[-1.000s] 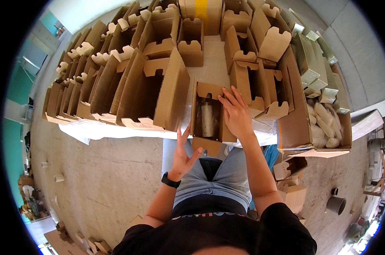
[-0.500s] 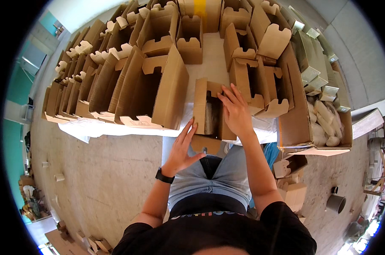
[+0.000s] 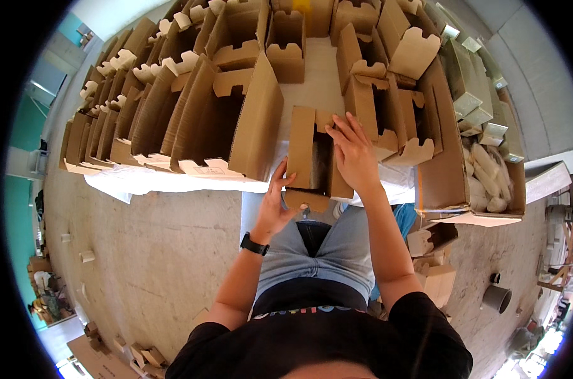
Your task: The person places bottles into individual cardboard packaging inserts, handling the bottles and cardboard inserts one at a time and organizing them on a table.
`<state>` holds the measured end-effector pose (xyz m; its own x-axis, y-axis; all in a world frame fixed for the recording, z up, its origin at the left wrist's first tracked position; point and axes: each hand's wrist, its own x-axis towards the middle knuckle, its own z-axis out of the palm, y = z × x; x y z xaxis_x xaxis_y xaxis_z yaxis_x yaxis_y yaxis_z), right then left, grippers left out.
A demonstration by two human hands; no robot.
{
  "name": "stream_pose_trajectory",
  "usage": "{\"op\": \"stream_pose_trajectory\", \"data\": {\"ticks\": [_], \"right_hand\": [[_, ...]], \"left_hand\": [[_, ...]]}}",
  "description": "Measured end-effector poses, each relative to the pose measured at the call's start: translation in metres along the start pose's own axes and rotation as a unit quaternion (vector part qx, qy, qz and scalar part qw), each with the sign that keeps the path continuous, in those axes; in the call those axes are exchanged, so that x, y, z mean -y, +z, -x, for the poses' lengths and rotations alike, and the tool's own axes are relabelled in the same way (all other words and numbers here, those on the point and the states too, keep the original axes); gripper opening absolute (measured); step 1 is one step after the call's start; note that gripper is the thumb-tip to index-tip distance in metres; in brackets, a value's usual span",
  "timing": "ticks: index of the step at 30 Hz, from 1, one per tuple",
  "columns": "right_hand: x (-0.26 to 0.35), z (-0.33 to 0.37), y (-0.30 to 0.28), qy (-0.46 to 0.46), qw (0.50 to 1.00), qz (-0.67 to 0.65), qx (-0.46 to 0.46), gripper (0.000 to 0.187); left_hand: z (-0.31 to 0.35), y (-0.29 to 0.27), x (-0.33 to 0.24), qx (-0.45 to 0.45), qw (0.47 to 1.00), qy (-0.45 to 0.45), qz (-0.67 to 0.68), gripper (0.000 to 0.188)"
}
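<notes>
Upright in front of me is a small brown cardboard box (image 3: 303,151), its top partly open with a narrow dark gap between the long panels. Its short near flap (image 3: 306,201) stands out toward my body. My left hand (image 3: 275,210) is at the near left corner, fingers against the side and thumb on that flap. Along the right edge lies my right hand (image 3: 356,158), its fingertips bent over the far right corner; its thumb is hidden. Something pale shows in the gap, too unclear to name.
Open brown cartons (image 3: 217,120) crowd the left of the white-covered table (image 3: 315,88). More open boxes (image 3: 378,114) stand right of my box. A large carton (image 3: 444,180) at the right holds pale green boxes (image 3: 460,85) and wrapped pieces (image 3: 485,180). Cartons (image 3: 435,278) lie on the floor.
The box's left panel has tipped inward, narrowing the gap. My left thumb has come up onto the near flap. My right hand stays along the right edge. The view has shifted slightly.
</notes>
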<state>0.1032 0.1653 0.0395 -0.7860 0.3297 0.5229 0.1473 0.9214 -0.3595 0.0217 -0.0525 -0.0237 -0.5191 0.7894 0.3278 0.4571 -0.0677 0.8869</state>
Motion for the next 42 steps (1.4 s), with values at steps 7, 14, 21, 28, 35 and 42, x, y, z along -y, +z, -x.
{"op": "stream_pose_trajectory", "data": {"ticks": [7, 14, 21, 28, 35, 42], "right_hand": [[0.001, 0.0, -0.004, 0.006, 1.0, 0.004, 0.016, 0.031], [0.028, 0.026, -0.02, 0.151, 0.948, -0.257, -0.111, 0.042], [0.058, 0.108, 0.004, 0.31, 0.806, -0.478, -0.162, 0.041], [0.069, 0.115, 0.009, 0.363, 0.778, -0.486, -0.164, 0.032], [0.07, 0.119, 0.018, 0.344, 0.791, -0.472, -0.185, 0.033], [0.071, 0.12, 0.018, 0.292, 0.872, -0.361, -0.153, 0.036]], "left_hand": [[0.0, 0.001, 0.004, -0.003, 1.0, 0.013, 0.012, 0.058], [-0.001, 0.005, 0.003, -0.016, 1.0, 0.006, 0.026, 0.048], [0.002, 0.013, 0.001, -0.066, 0.998, -0.001, 0.015, 0.044], [-0.006, 0.027, -0.008, -0.118, 0.989, -0.041, 0.079, 0.028], [-0.01, 0.039, -0.005, -0.183, 0.977, -0.046, 0.095, 0.036], [-0.012, 0.038, -0.012, -0.168, 0.977, -0.071, 0.113, 0.05]]}}
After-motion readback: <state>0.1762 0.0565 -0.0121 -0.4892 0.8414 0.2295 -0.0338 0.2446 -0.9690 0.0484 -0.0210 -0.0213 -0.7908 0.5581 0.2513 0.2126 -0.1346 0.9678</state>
